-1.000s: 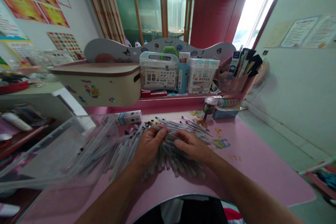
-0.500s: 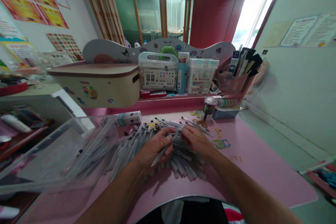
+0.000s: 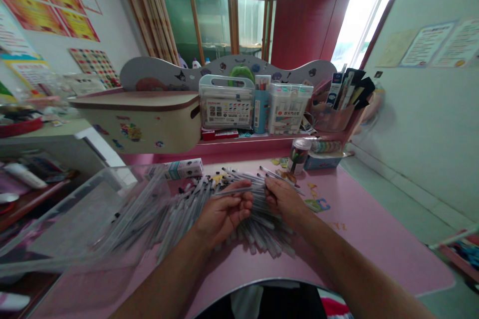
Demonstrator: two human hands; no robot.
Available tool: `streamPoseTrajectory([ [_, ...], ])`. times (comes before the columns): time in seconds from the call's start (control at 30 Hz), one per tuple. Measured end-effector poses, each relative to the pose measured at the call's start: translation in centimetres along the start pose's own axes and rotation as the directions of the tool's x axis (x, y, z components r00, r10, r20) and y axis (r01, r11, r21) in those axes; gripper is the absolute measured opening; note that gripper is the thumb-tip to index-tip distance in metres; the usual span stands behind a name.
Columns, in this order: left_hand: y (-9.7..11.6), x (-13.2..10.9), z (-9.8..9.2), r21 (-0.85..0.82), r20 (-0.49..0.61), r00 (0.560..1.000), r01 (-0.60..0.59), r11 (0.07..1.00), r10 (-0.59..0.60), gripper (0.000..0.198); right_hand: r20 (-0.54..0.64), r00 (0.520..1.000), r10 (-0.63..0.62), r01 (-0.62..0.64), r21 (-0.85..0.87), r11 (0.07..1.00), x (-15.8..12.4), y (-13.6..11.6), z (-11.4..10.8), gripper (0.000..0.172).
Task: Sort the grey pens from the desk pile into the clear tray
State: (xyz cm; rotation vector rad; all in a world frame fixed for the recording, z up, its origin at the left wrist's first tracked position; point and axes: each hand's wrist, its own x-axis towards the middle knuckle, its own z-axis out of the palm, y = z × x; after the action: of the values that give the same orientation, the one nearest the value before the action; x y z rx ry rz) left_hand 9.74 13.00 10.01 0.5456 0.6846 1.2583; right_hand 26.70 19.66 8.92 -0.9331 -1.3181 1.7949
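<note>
A big heap of grey-white pens (image 3: 175, 217) lies spread across the pink desk (image 3: 355, 244) in front of me. My left hand (image 3: 223, 215) and my right hand (image 3: 285, 200) are above the middle of the heap. Both are closed on one grey pen (image 3: 239, 190), held level between them, the left at its left end and the right at its right end. More loose pens (image 3: 279, 175) fan out just behind my hands.
A clear plastic box (image 3: 75, 219) lies tipped at the left with pens spilling from it. Behind stand a cream storage box (image 3: 138, 119), two marker cases (image 3: 226, 104), a small jar (image 3: 298, 155), a white carton (image 3: 183, 168) and a pen holder (image 3: 344, 104).
My hands rose from pressing on the heap. The left picked out one pen, turned it level, and the right took its other end.
</note>
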Motion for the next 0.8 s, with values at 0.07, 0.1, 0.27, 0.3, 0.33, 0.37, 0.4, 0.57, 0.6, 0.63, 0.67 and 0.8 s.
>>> streamPoseTrajectory([
  [0.07,-0.2,0.1,0.0,0.060,-0.029,0.998,-0.058,0.996,0.060,0.036,-0.016,1.000,-0.014,0.013,-0.015,1.000,0.1,0.1,0.0,0.044],
  [0.1,-0.3,0.1,0.0,0.115,-0.043,0.994,-0.099,0.988,0.104,0.033,-0.015,1.000,-0.020,0.020,-0.031,0.999,0.0,0.1,0.0,0.043],
  [0.27,-0.9,0.6,-0.2,0.320,-0.112,0.947,-0.254,0.913,0.302,0.028,0.016,0.992,-0.121,0.123,-0.159,0.980,-0.3,0.0,0.4,0.037],
  [0.3,-0.9,0.7,-0.3,0.308,-0.120,0.944,-0.258,0.916,0.307,0.029,0.030,0.989,-0.143,0.146,-0.163,0.976,-0.4,0.0,0.4,0.035],
  [0.33,-0.9,0.8,-0.3,0.287,-0.124,0.945,-0.258,0.923,0.303,0.029,0.045,0.986,-0.162,0.167,-0.154,0.974,-0.4,0.0,0.5,0.031],
  [0.37,-0.8,0.8,-0.3,0.264,-0.128,0.946,-0.258,0.929,0.299,0.029,0.059,0.983,-0.176,0.182,-0.134,0.974,-0.5,0.0,0.5,0.028],
  [0.4,-0.8,0.8,-0.3,0.242,-0.132,0.946,-0.259,0.935,0.297,0.029,0.071,0.981,-0.181,0.188,-0.108,0.976,-0.5,0.0,0.6,0.027],
  [0.57,-0.8,0.7,-0.1,0.205,-0.132,0.947,-0.262,0.943,0.292,0.030,0.026,0.984,-0.179,0.180,-0.191,0.965,-0.4,-0.2,0.3,0.026],
  [0.6,-0.9,0.7,-0.1,0.208,-0.130,0.948,-0.260,0.943,0.291,0.030,0.018,0.981,-0.191,0.190,-0.253,0.949,-0.4,-0.2,0.2,0.032],
  [0.63,-0.9,0.7,-0.1,0.212,-0.130,0.949,-0.258,0.943,0.289,0.029,0.020,0.978,-0.206,0.202,-0.314,0.928,-0.3,-0.1,0.1,0.038],
  [0.67,-1.0,0.7,-0.1,0.216,-0.130,0.949,-0.256,0.942,0.287,0.029,0.029,0.976,-0.217,0.213,-0.363,0.907,-0.3,-0.1,0.0,0.041],
  [0.8,-1.1,0.8,-0.3,0.229,-0.133,0.948,-0.254,0.940,0.289,0.028,0.051,0.973,-0.223,0.227,-0.355,0.907,-0.5,-0.2,0.1,0.028],
])
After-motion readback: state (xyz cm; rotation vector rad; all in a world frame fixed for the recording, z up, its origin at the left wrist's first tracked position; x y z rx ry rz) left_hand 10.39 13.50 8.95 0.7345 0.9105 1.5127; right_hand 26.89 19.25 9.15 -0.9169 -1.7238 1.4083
